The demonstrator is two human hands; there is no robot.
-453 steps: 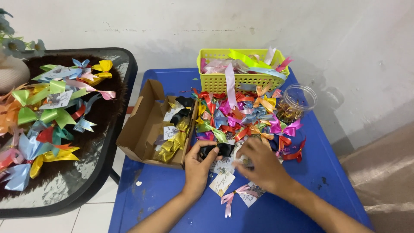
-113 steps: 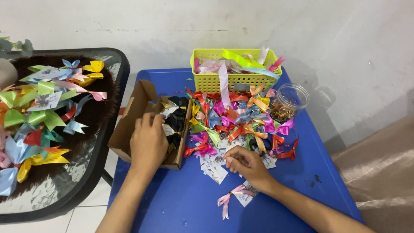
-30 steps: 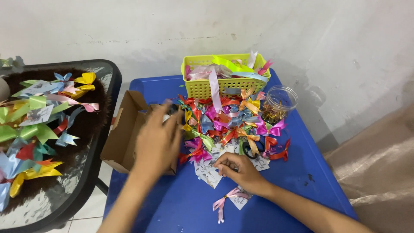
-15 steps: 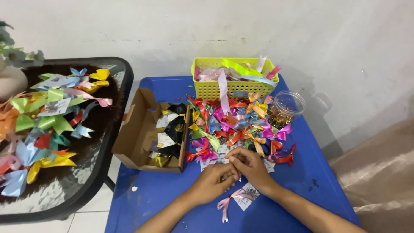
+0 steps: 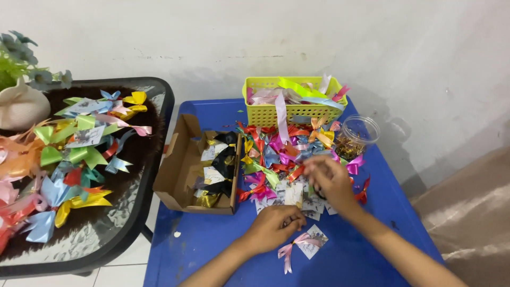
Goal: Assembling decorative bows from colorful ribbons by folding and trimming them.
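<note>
Pink ribbon bow (image 5: 295, 245) lies just right of the left hand (image 5: 276, 227), tails trailing toward the person. That grip is curled loosely, holding nothing clear; right hand (image 5: 330, 179), up at the bow pile (image 5: 281, 154), can't tell.

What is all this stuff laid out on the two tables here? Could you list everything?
Blue table: one, at centre, bearing most items.
Cardboard box: one, brown, open, on the blue table's left part, with black, gold and white pieces inside.
Ribbon bow pile: many, mixed colours, mid-table.
Yellow basket: one, at the table's far edge, holding ribbon strips.
Clear jar: one, open, right of the pile, with small gold bits inside.
Pink bow on a card: one, near the front.
Black glass table: one, at left, covered with finished bows.
Cream vase: one, far left, with greenery.
Left hand: beside the pink bow.
Right hand: at the pile's edge.
</note>
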